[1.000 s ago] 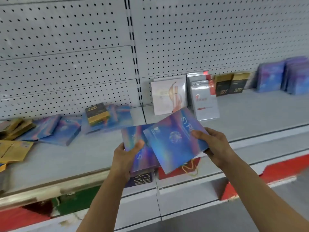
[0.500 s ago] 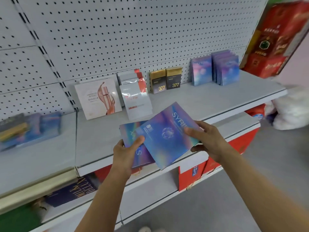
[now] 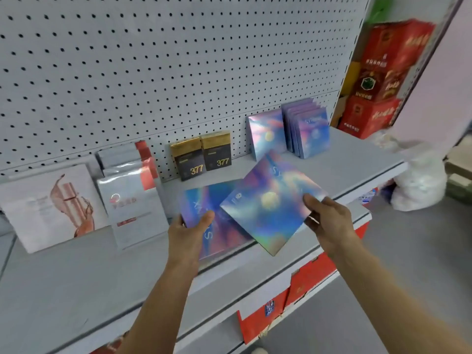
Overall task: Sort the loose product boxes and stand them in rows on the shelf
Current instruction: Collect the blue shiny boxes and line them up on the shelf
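My right hand point(image 3: 329, 223): thumb and curled fingers pinch corner of top box point(image 3: 270, 203), tilted, held above shelf point(image 3: 76, 277) front edge. My left hand point(image 3: 190, 232): thumb on face, grips second box point(image 3: 219, 226), partly under top box. On shelf, against back panel: holographic row point(image 3: 306, 129) far right; 377 boxes point(image 3: 201, 155) left of row; white packs point(image 3: 127, 198) further left.
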A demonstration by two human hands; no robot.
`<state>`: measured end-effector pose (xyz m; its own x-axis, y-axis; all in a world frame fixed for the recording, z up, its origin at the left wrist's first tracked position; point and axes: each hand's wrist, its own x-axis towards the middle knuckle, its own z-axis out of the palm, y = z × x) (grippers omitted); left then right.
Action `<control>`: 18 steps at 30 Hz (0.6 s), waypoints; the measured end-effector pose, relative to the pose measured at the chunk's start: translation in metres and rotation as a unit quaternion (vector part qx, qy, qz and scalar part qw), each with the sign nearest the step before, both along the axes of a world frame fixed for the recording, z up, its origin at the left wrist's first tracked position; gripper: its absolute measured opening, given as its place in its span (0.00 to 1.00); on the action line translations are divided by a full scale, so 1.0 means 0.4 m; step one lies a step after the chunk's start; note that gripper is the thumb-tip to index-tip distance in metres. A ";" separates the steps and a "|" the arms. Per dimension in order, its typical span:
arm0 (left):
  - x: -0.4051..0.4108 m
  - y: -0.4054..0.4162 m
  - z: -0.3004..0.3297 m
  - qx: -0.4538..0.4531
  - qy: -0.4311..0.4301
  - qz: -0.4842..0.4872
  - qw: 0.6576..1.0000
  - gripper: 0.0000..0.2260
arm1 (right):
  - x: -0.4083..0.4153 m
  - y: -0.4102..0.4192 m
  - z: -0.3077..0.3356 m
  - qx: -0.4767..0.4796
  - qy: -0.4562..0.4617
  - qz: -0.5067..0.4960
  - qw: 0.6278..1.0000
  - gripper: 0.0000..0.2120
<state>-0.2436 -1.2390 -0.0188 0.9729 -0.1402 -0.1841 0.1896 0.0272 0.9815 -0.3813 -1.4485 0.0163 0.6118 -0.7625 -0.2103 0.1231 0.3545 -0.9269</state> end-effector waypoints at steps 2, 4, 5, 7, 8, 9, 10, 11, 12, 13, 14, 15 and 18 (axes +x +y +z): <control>0.044 -0.069 0.005 0.003 -0.019 0.010 1.000 0.08 | 0.040 -0.102 0.006 -0.021 0.007 -0.023 0.999 0.02; 0.085 -0.129 0.011 0.014 -0.032 0.022 0.999 0.09 | 0.082 -0.198 0.010 -0.042 0.019 -0.046 0.998 0.03; 0.106 -0.154 0.012 0.020 -0.037 0.030 0.999 0.11 | 0.105 -0.244 0.011 -0.052 0.023 -0.057 0.997 0.03; 0.148 -0.197 0.018 0.029 -0.047 0.043 0.998 0.13 | 0.152 -0.327 0.016 -0.078 0.027 -0.075 0.994 0.05; 0.167 -0.214 0.021 0.033 -0.050 0.048 0.997 0.13 | 0.174 -0.360 0.017 -0.096 0.027 -0.080 0.992 0.06; 0.186 -0.231 0.023 0.036 -0.049 0.052 0.997 0.14 | 0.198 -0.390 0.019 -0.117 0.027 -0.078 0.990 0.07; 0.201 -0.245 0.025 0.040 -0.046 0.057 0.997 0.15 | 0.220 -0.415 0.021 -0.141 0.029 -0.067 0.987 0.07; 0.213 -0.256 0.028 0.046 -0.043 0.063 0.996 0.15 | 0.241 -0.436 0.022 -0.162 0.032 -0.052 0.985 0.08; 0.224 -0.265 0.028 0.051 -0.042 0.069 0.995 0.15 | 0.262 -0.455 0.021 -0.181 0.035 -0.034 0.982 0.09; 0.233 -0.273 0.027 0.053 -0.041 0.074 0.995 0.15 | 0.285 -0.474 0.018 -0.196 0.041 -0.018 0.980 0.10; 0.240 -0.279 0.027 0.053 -0.041 0.077 0.995 0.15 | 0.308 -0.491 0.014 -0.208 0.049 -0.001 0.977 0.10; 0.246 -0.286 0.024 0.053 -0.040 0.081 0.995 0.15 | 0.331 -0.507 0.009 -0.216 0.054 0.014 0.975 0.10; 0.258 -0.308 0.022 0.043 -0.035 0.097 0.994 0.15 | 0.404 -0.556 -0.005 -0.254 0.066 0.058 0.963 0.08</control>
